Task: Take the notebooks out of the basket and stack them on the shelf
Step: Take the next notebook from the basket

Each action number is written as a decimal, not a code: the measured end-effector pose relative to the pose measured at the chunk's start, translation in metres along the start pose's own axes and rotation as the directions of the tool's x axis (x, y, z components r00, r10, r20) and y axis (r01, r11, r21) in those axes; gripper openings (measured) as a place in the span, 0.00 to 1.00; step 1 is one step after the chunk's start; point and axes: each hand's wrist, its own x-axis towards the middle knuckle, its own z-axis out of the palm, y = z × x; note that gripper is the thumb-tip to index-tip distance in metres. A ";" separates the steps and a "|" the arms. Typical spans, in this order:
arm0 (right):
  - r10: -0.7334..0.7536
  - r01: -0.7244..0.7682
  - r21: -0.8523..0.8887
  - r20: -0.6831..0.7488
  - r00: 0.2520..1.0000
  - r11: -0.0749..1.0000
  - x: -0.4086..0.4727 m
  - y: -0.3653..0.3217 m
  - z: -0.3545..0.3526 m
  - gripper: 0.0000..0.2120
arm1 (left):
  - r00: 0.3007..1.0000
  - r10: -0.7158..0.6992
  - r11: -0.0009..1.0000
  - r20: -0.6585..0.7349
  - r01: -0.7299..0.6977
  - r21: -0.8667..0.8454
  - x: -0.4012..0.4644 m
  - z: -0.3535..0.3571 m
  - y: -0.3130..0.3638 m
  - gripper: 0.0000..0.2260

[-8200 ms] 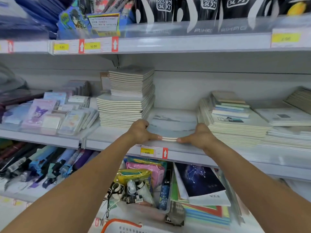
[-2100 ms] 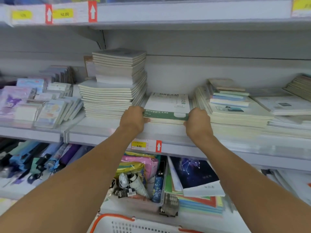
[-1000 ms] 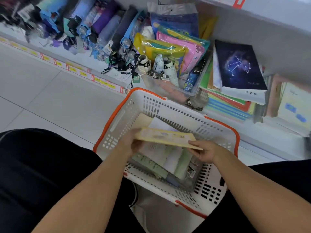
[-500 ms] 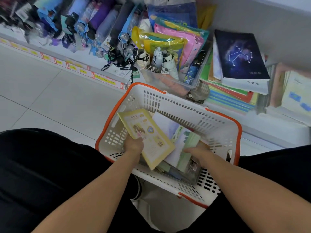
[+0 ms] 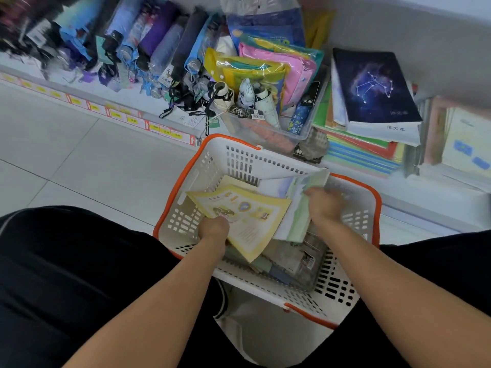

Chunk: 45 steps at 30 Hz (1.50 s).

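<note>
A white basket (image 5: 239,162) with an orange rim sits on the floor between my knees. My left hand (image 5: 214,229) grips the near corner of a yellow illustrated notebook (image 5: 247,216), lifted above the basket. My right hand (image 5: 324,205) grips a pale green and white notebook (image 5: 299,208), tilted up out of the basket. More notebooks and a clear wrapped pack (image 5: 297,258) lie underneath in the basket. The stacking shelf is out of view.
The bottom shelf behind the basket holds folded umbrellas (image 5: 148,49), a clear bin (image 5: 268,128) of colourful packets, a dark starry notebook (image 5: 372,86) on a stack of coloured folders (image 5: 356,152). Grey floor tiles (image 5: 66,155) lie to the left. My dark trouser legs flank the basket.
Since the shelf frames my view has dropped to the basket. My left hand keeps the yellow notebook; my right hand has taken the green and white notebook and raised it.
</note>
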 end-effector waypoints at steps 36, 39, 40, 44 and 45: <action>0.037 0.055 -0.087 0.805 0.592 0.995 -0.072 -0.068 -0.057 0.15 | 0.759 0.489 0.836 0.430 -0.266 -0.481 -0.140 -0.069 0.050 0.12; -0.354 0.233 0.266 0.689 0.633 0.935 -0.089 -0.098 -0.064 0.13 | 0.626 0.636 0.766 0.452 -0.435 -0.474 -0.172 -0.087 0.103 0.16; -0.479 0.345 0.332 0.589 0.651 0.878 -0.095 -0.112 -0.067 0.14 | 0.603 0.677 0.731 0.422 -0.488 -0.477 -0.182 -0.091 0.124 0.17; -0.727 0.595 0.457 0.193 0.659 0.661 -0.113 -0.178 -0.093 0.19 | 0.439 0.824 0.565 0.357 -0.674 -0.476 -0.235 -0.097 0.205 0.13; -0.742 0.626 0.463 0.113 0.661 0.628 -0.114 -0.195 -0.102 0.20 | 0.388 0.841 0.533 0.377 -0.714 -0.454 -0.248 -0.098 0.220 0.12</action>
